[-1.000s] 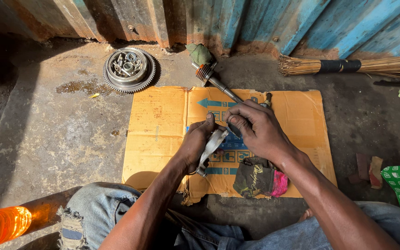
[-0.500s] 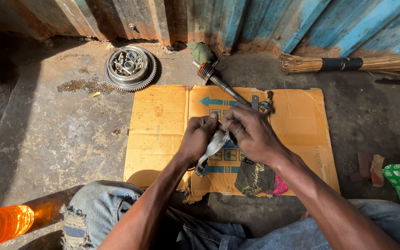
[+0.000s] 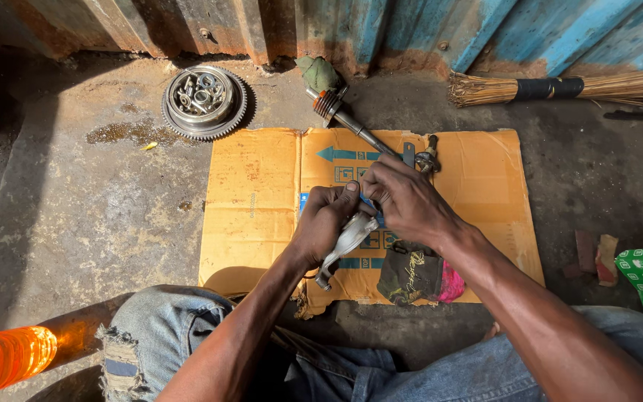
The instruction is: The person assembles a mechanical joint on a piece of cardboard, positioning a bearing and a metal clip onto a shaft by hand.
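Both hands met over a cardboard sheet [image 3: 262, 201]. The left hand [image 3: 329, 223] gripped a smooth silver lever [image 3: 347, 242]; the right hand [image 3: 403, 201] had its fingers pinched at the lever's upper end, seemingly working a small fitting that needed fine fingertip control. Nearby lay a dark rag [image 3: 411, 275], a steel shaft [image 3: 351, 126] and a toothed gear [image 3: 204, 100] holding loose parts on rough concrete.

Hard sunlight falls sharp on the cardboard [image 3: 262, 201], the upper left corner lies in deep shadow, focus crisp.
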